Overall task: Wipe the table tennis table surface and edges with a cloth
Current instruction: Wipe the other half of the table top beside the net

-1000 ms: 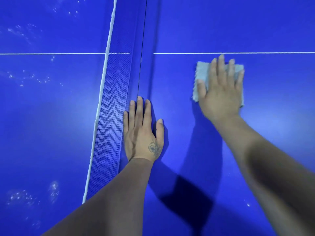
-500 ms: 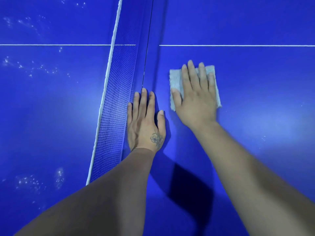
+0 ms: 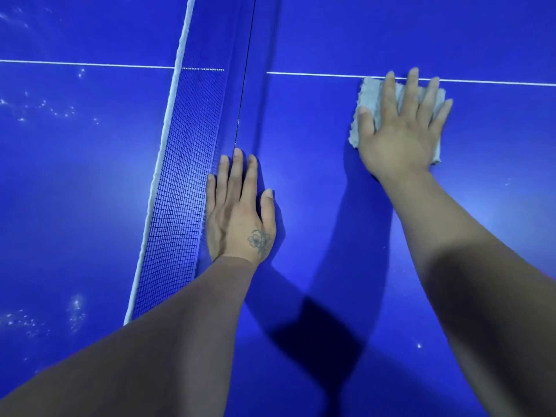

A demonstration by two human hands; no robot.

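Left hand [image 3: 239, 212] lay flat, fingers straight and together, on the glossy blue table tennis table [image 3: 316, 182], just beside the dark mesh net with white top band [image 3: 180, 188]. Farther right, right hand [image 3: 401, 127] pressed spread, straight fingers on the pale grey folded cloth [image 3: 365, 100], touching the white centre line [image 3: 316, 74].

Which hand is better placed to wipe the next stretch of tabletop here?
Right. The right hand lies flat on the cloth, pressing it to the table just below the white line. The left hand rests bare beside the net.
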